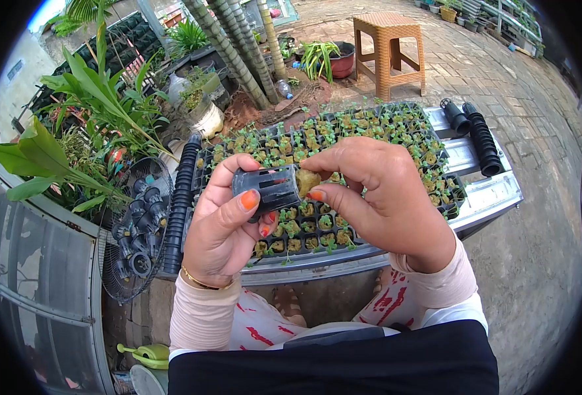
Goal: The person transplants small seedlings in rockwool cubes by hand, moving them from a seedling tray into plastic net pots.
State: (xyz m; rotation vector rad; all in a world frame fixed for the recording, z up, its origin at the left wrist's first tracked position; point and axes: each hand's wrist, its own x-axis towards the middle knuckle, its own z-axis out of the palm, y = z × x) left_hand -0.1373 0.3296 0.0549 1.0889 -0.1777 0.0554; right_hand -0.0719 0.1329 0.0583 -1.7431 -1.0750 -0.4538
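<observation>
My left hand (222,227) is wrapped around a black slotted net pot (268,191), which lies on its side above the seedling tray. At the pot's right-hand end sits a yellowish-brown spongy grow plug (307,182). My right hand (376,197) pinches this plug between thumb and fingertips. Whether the plug is partly inside the pot is hard to see. Below both hands spreads a black seedling tray (284,253) with many small green seedlings (370,122) in similar plugs.
The tray rests on a metal-topped table (488,197). Stacked black net pots (482,141) lie at its right, and another long stack (182,197) at its left. A wire basket (106,263) holds several filled pots. Beyond are a brown stool (388,52) and potted plants; a green watering can (149,355) stands lower left.
</observation>
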